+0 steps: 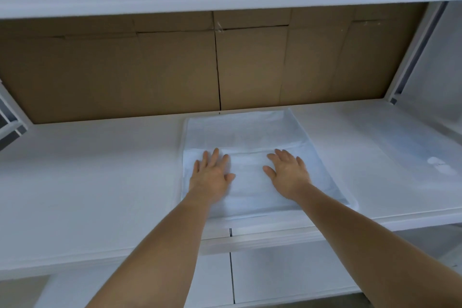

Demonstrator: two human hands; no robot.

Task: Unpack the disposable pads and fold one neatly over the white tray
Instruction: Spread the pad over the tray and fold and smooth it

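White bench, cardboard sheets standing along its back edge. Pale blue disposable pad lies flat at mid-bench, reaching from near the back edge to the front edge; a folded layer covers its front half. Tray not distinguishable beneath it. Clear plastic wrapper toward the bench's right edge. Left hand and right hand press flat on the fold, fingers straight, grasping nothing.

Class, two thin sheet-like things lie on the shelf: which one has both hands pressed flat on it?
The pale blue pad in the middle, under the left hand and right hand; the clear plastic wrapper lies untouched, right.
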